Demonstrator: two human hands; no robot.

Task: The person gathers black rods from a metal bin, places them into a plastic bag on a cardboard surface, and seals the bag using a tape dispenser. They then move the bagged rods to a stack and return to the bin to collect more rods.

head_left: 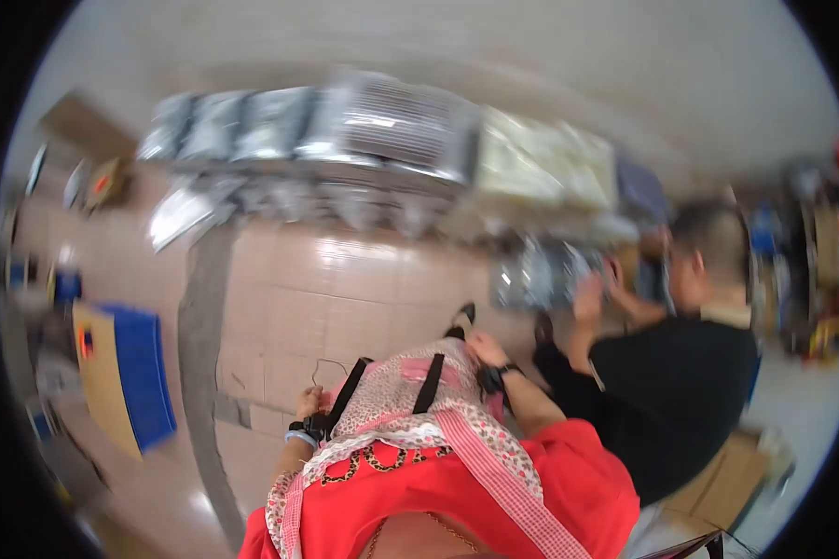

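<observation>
My left hand (pixel 309 402) hangs low beside the left edge of my floral apron (pixel 396 387), its fingers curled. A thin dark wire or thread (pixel 331 361) loops just above it; whether the hand grips this is unclear. On the other side, my right hand (pixel 486 350) is at the apron's right edge, bent at the wrist. Blur smears its fingers, so their grip is not readable. Two black straps (pixel 428 384) lie over the apron's front, and dark bands circle both wrists.
Plastic-wrapped stacks (pixel 396 116) and a pale yellow wrapped bundle (pixel 543 158) line the wall ahead. To my right a person in black (pixel 676 391) bends over clear-wrapped packs (pixel 545 275). A blue and tan board (pixel 126 377) stands at left on the tiled floor (pixel 289 279).
</observation>
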